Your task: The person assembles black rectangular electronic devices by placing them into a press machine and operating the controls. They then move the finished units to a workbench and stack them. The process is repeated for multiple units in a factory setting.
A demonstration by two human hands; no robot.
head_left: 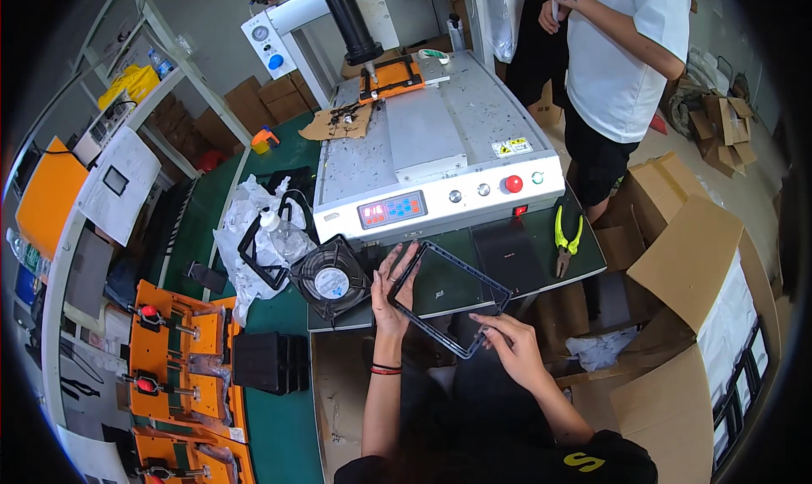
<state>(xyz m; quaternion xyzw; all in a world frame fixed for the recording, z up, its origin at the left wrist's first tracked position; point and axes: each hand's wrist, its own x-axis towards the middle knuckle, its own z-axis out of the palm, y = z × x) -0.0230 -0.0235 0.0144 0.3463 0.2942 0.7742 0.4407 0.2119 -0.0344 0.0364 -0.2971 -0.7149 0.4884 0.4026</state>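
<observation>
A thin black rectangular plastic frame [433, 329] is held tilted between my hands, in front of the grey bench machine. My left hand [392, 294] grips its left side, the fingers pointing up and partly behind the frame. At the lower right corner, my right hand [514, 349] holds the frame between thumb and fingertips. Through the frame's opening the green bench top shows. A round black fan [331, 283] sits just left of my left hand. Beyond the frame lies a flat black sheet [510, 258] on the bench.
The press machine [431, 201] carries an orange fixture [392, 78]. Yellow-green pliers [565, 240] lie at the right bench edge. Left are a clear bottle [286, 239], stacked black parts [271, 362] and orange clamp jigs [182, 357]. Open cardboard boxes [685, 264] stand right; another person [616, 70] stands behind.
</observation>
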